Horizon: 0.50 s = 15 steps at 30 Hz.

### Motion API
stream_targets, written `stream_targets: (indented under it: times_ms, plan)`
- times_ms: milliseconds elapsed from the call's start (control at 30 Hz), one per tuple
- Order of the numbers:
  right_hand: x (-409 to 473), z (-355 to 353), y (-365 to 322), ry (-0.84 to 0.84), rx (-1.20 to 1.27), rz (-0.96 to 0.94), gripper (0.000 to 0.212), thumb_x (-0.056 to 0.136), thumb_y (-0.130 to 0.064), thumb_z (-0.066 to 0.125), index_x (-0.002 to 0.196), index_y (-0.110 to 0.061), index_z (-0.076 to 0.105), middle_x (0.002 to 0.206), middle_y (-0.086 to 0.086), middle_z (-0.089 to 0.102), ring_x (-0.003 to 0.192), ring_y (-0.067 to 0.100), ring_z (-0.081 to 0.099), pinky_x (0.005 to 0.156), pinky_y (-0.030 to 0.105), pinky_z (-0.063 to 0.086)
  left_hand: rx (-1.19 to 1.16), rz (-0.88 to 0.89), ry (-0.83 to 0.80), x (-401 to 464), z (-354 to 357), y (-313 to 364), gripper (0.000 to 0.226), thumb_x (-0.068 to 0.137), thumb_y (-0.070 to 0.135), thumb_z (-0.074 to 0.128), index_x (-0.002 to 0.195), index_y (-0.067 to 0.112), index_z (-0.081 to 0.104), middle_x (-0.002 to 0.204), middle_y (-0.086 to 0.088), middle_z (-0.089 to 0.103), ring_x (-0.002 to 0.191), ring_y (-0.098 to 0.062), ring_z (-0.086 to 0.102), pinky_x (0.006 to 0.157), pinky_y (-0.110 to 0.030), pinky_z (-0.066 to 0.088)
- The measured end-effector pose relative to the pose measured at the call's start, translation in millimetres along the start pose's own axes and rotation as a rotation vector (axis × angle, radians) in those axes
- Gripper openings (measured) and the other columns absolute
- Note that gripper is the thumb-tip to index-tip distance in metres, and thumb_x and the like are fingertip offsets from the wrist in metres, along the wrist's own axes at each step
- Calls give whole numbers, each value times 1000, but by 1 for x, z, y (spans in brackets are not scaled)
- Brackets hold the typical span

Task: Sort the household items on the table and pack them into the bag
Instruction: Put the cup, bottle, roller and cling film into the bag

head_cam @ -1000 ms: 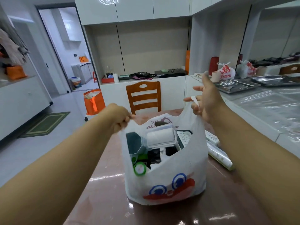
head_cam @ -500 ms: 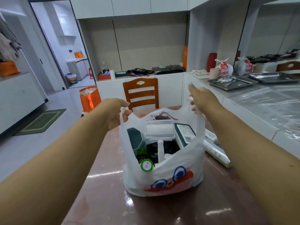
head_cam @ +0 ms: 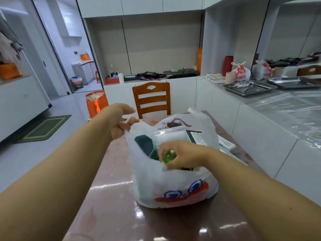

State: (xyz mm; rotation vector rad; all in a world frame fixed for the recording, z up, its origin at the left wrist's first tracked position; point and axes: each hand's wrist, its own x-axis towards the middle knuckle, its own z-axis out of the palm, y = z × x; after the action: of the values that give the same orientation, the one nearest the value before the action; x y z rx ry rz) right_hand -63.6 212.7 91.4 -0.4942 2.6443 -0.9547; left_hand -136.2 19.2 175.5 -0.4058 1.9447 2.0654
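A white plastic bag [head_cam: 173, 186] with a red and blue cartoon face stands on the glossy brown table [head_cam: 111, 206]. My left hand [head_cam: 119, 120] pinches the bag's left handle and holds it up. My right hand [head_cam: 180, 156] is inside the bag's mouth, its fingers curled round a small green-capped item [head_cam: 168, 157]. Inside the bag I see a dark green box [head_cam: 145, 145], a white roll in clear wrap [head_cam: 171, 135] and a dark carton with a white label [head_cam: 198, 137]. The bag's right handle [head_cam: 196, 112] stands free.
A white boxed item [head_cam: 225, 145] lies on the table just right of the bag. A wooden chair [head_cam: 152, 100] stands behind the table. The white counter [head_cam: 271, 105] on the right carries metal trays [head_cam: 250, 86]. An orange bag [head_cam: 96, 103] sits on the floor at left.
My right hand let go of the bag's right handle, dropped into the bag and took hold of the green-capped item. My left hand keeps its grip on the left handle.
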Motion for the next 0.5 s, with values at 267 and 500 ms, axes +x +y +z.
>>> stream_targets:
  times_ms: [267,500]
  plan:
    - [1,3,33,150,-210,202,13,87,-28,66,78,-22,60,90,2,69,82,17,61,69,26,48,61,7,1,-1,0,-1,20,90,12,56,110,11,61,122,-13,58,90,-28,71,53,-16,50]
    - [-1,-29,11,643,-151,296,52,93,-42,55,140,-28,38,134,-1,54,109,19,57,81,29,45,158,11,-15,-3,8,3,28,91,13,57,119,10,57,111,-18,64,84,-27,71,55,-28,59]
